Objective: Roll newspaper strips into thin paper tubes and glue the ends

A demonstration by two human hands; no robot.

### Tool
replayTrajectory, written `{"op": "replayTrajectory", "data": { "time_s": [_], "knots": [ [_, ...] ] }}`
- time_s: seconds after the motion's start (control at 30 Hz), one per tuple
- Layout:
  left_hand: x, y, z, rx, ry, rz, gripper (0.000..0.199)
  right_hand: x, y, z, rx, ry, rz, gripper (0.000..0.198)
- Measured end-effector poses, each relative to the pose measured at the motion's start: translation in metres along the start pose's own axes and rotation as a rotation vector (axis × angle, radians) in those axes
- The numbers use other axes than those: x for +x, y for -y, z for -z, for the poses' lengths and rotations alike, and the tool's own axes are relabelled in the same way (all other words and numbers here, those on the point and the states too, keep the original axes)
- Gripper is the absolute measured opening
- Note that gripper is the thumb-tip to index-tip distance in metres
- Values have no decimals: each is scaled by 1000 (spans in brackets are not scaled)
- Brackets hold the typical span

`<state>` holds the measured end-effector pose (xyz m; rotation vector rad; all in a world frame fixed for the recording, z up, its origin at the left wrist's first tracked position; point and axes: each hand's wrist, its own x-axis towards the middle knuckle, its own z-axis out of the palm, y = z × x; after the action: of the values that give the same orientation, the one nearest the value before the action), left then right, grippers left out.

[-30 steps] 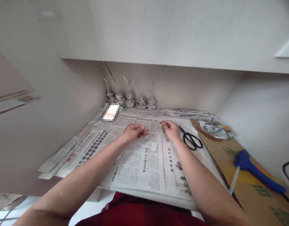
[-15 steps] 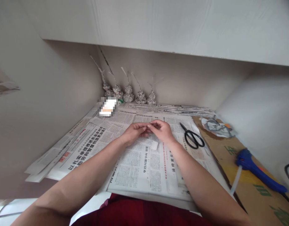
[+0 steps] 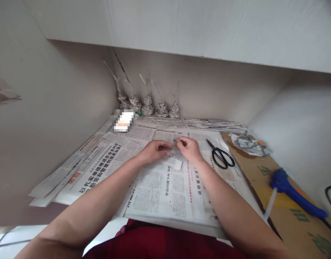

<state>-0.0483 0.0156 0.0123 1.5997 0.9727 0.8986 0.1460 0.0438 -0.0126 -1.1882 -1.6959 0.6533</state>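
My left hand (image 3: 153,151) hovers over the newspaper, its fingers loosely curved and the thumb apart from them. I see nothing held in it. Just to its right, my right hand (image 3: 189,148) has thumb and forefinger pressed together. Whatever may be in that pinch is too small to make out. Below and between both hands lies a narrow paper strip (image 3: 176,164) on the newspaper sheets (image 3: 157,194). A pair of black-handled scissors (image 3: 221,156) rests to the right of my right hand, blades pointing away.
Several woven paper gourds (image 3: 147,105) stand along the back wall beside a bundle of thin paper rods (image 3: 197,124). A pixelated phone-like object (image 3: 124,121) is at back left. On cardboard (image 3: 278,212) at right lie a blue glue gun (image 3: 297,198) and crumpled wrapping (image 3: 248,145). A shelf (image 3: 192,28) overhangs.
My hands were touching at the fingertips and have now parted slightly. The left fingers have loosened, while the right keeps its pinch. The camera view has shifted a little.
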Motion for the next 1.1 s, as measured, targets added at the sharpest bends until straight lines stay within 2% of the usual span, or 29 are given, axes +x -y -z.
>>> {"op": "replayTrajectory", "data": {
  "time_s": [0.07, 0.13, 0.23, 0.3, 0.47, 0.53, 0.6, 0.67, 0.73, 0.87, 0.97, 1.03, 1.1],
  "knots": [
    [-3, -4, 8, 227, 51, -13, 38, 2, -5, 3, -9, -29, -32, 21],
    [-6, -6, 13, 415, 50, -21, 41, 4, -7, 5, -7, -48, -59, 21],
    [-6, -4, 15, 535, 70, 6, 32, 4, -7, 6, -18, -53, -65, 23],
    [-4, 0, 13, 532, 59, 12, 25, 4, -5, 5, -22, -52, -58, 24],
    [2, 8, 9, 389, -188, -70, 21, 5, 1, 6, 152, -23, -157, 33],
    [4, 9, 10, 302, -281, -77, 23, 6, 4, 9, 287, 53, -231, 40],
    [5, 9, 11, 241, -358, -93, 23, 5, 9, 11, 439, 195, -286, 42],
    [6, 9, 11, 215, -377, -114, 23, 4, 15, 9, 560, 322, -303, 38],
    [6, 9, 10, 227, -348, -131, 24, 2, 19, 5, 612, 353, -310, 33],
    [4, 8, 5, 243, -264, -174, 31, 1, 24, -1, 665, 235, -345, 32],
    [2, 7, 4, 247, -218, -218, 49, 3, 23, 1, 671, 143, -369, 35],
    [2, 7, 4, 298, -223, -218, 56, 5, 20, 3, 661, 85, -370, 36],
    [3, 8, 5, 357, -267, -195, 50, 7, 18, 6, 658, 33, -357, 37]
  ]
}}
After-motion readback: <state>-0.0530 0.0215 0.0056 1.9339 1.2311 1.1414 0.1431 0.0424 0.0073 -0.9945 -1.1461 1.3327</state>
